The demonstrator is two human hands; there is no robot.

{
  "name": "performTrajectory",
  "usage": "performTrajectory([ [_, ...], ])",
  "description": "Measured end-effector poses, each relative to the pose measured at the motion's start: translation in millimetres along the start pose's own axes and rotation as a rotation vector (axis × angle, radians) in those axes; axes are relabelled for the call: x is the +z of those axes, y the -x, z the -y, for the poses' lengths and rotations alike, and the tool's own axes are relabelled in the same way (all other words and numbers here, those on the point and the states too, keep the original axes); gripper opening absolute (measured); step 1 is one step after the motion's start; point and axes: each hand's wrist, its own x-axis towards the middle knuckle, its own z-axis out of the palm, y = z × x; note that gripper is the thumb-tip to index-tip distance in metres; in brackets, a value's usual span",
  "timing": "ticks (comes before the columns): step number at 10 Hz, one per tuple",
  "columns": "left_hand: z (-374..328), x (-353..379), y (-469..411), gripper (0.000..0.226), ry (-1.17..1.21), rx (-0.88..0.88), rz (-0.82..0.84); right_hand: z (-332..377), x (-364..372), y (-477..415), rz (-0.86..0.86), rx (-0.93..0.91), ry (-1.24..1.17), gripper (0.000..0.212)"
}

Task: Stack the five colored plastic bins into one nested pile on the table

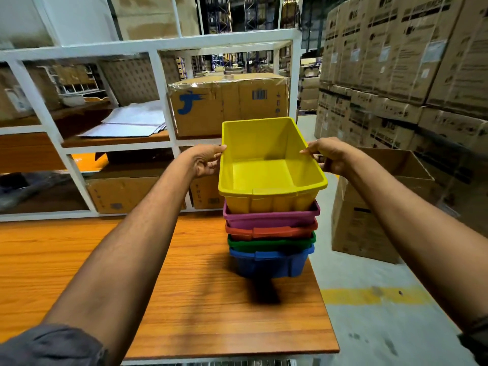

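left hand (207, 161): fingers pinch left rim of yellow bin (264, 165) | right hand (327, 154): fingers pinch its right rim | yellow bin: base sits inside purple bin (272, 216), topping nested red bin (272, 231), green bin (269, 243), blue bin (269, 262) | pile: on worktop (184, 299), near its right edge

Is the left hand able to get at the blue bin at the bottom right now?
Probably yes, once freed: the left hand grips the yellow bin by its rim, but the blue bin shows a bare left side on the table.
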Motion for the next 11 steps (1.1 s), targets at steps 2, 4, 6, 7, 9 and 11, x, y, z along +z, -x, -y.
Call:
performTrajectory([
  [2,15.4,7.9,-14.0,0.011,0.011,-0.08,-0.051,-14.8,2.2,-6.9,0.001,0.137,0.022,0.009],
  [4,34.9,10.8,-23.7,0.012,-0.02,-0.129,-0.053,-27.7,8.0,-12.6,-0.016,0.2,0.009,0.007],
  [6,41.7,8.9,-29.5,0.013,0.007,-0.131,-0.084,-34.1,7.7,-21.9,-0.024,0.213,-0.012,0.009],
  [7,42.2,12.1,-26.8,0.008,-0.007,-0.109,-0.118,-35.6,8.1,-20.9,-0.019,0.193,0.012,0.007],
  [9,44.2,18.7,-1.7,0.035,-0.097,-0.016,-0.164,-32.9,5.5,-7.5,-0.049,0.14,0.094,0.018],
  [11,47.6,25.1,30.2,0.017,-0.075,0.135,-0.308,-23.2,10.1,17.4,-0.188,-0.054,0.122,0.015],
])
